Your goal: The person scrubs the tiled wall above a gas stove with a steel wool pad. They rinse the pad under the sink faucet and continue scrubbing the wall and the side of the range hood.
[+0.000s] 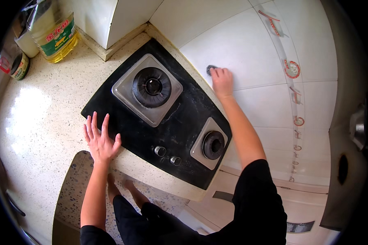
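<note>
My right hand (223, 80) presses a dark grey scouring pad (211, 70), possibly steel wool, against the white wall tiles (251, 52) just behind the cooktop. Most of the pad is hidden under my fingers. With its fingers spread, my left hand (101, 137) rests at the front left edge of the black gas cooktop (125, 128), near the stone countertop (43, 122). It holds nothing. The cooktop has a large burner (152, 87) and a smaller burner (215, 145), each in a metal tray, plus two control knobs (160, 151). Whitish smears mark its black surface.
A large bottle of cooking oil (53, 33), a lidded jar (20, 66) and a white container (27, 44) stand at the upper left. A boxed wall corner (107, 27) juts out beside the cooktop. The range hood (346, 171) is at the right.
</note>
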`<state>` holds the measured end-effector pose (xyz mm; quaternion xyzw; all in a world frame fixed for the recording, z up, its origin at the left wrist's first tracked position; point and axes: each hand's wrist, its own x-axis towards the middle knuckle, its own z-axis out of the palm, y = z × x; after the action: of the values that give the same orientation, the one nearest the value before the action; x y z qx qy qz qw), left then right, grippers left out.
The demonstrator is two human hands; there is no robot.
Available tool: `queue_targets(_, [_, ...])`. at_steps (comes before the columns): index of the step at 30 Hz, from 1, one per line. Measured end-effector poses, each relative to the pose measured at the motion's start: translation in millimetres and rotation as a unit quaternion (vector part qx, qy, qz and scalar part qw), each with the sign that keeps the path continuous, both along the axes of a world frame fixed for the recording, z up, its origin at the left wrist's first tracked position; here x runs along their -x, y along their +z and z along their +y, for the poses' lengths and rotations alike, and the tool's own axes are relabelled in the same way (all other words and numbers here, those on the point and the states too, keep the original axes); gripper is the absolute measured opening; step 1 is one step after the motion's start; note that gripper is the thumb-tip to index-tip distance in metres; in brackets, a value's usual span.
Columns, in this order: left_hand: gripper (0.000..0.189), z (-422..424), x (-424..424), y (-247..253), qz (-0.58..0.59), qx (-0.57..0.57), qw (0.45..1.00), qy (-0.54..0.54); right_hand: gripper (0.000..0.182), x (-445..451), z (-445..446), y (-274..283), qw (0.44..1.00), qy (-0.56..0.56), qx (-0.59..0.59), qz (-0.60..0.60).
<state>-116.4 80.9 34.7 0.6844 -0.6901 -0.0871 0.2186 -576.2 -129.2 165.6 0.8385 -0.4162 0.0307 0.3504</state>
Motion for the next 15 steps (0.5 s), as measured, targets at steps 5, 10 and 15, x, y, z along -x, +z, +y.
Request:
queue_targets(5, [0.069,3.0,-5.1,-0.6,-0.008,-0.007,1.000,0.017,0.030,-10.1,-36.4,177.8,0.975,-0.016,0.222,-0.008])
queue_targets(10, [0.069,2.8,-2.4,-0.9,-0.004,-0.002,1.000,0.016,0.034,3.9,-32.5,220.1,0.961,0.002,0.276,0.012])
queue_targets(15, [0.070,2.4,-0.9,-3.5,-0.002,0.006,1.000,0.005,0.021,11.6,-3.1,49.1,0.993,0.007,0.112,0.048])
